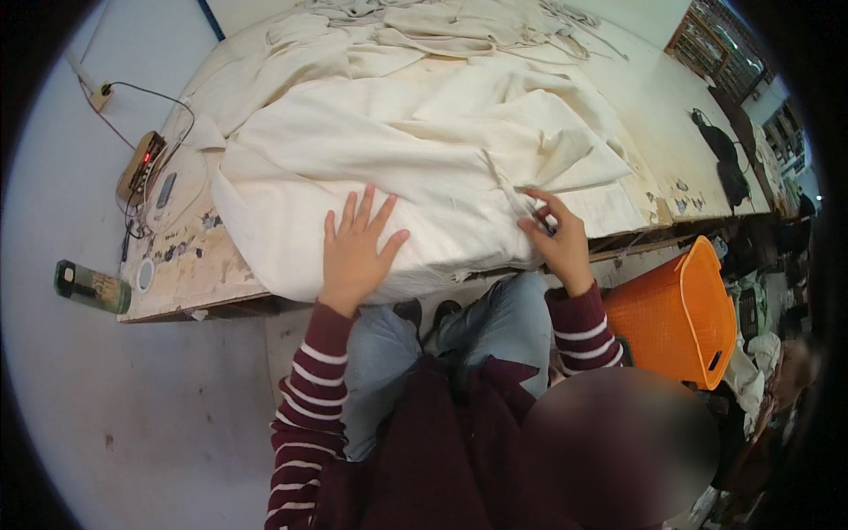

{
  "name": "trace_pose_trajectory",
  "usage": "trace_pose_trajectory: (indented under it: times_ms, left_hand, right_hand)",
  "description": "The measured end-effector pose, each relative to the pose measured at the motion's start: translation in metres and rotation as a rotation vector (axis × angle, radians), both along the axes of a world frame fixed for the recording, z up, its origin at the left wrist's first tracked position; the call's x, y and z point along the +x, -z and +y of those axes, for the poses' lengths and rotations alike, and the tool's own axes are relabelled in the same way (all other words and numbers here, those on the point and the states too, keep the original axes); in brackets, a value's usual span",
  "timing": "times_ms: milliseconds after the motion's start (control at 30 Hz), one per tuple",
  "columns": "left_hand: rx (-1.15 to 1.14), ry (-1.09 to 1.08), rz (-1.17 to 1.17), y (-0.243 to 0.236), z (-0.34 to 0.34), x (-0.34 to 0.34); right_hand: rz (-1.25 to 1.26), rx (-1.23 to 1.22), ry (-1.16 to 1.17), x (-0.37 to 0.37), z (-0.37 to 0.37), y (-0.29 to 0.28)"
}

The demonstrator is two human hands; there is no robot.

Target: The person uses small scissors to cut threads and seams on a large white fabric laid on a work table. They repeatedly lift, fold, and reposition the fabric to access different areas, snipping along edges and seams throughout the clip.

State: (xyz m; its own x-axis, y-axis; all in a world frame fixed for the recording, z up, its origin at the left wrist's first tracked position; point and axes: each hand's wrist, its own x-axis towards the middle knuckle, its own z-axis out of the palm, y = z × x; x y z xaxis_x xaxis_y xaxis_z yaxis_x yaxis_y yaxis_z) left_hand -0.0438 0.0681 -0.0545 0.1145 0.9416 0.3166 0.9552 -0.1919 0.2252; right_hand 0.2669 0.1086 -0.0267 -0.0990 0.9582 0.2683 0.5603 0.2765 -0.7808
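A large piece of cream fabric [353, 132] lies in loose folds over the table and hangs past its front edge. My left hand [355, 252] rests flat on it, fingers spread, holding nothing. To the right, my right hand [558, 238] is curled at a bunched, twisted part of the same cloth. Its thumb and fingers close around a small dark object [546, 226], mostly hidden, whose kind I cannot make out. Both forearms wear maroon sleeves with white stripes.
More crumpled fabric [424, 31] covers the far tabletop [632, 88]. At the left are a power strip [141, 168], a remote control [165, 190] and a green bottle [92, 286] by the edge. An orange basket [654, 305] stands right of my knees. A black corded item [726, 159] lies far right.
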Motion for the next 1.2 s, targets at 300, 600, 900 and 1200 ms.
trace_pose_trajectory:
  times_ms: [300, 600, 900, 1200]
  left_hand:
    - [-0.109, -0.029, -0.013, -0.004, 0.085, -0.035]
    - [0.146, 0.479, -0.465, -0.030, 0.035, 0.029]
    - [-0.081, 0.447, -0.221, -0.019, 0.019, 0.050]
    - [-0.147, 0.501, -0.327, -0.020, 0.016, 0.047]
  right_hand:
    - [-0.219, 0.487, -0.072, -0.031, 0.121, -0.009]
    - [-0.163, 0.322, -0.082, -0.027, 0.126, 0.001]
    - [-0.083, 0.250, -0.079, -0.003, 0.024, -0.030]
    - [-0.087, 0.029, -0.314, -0.024, -0.034, -0.012]
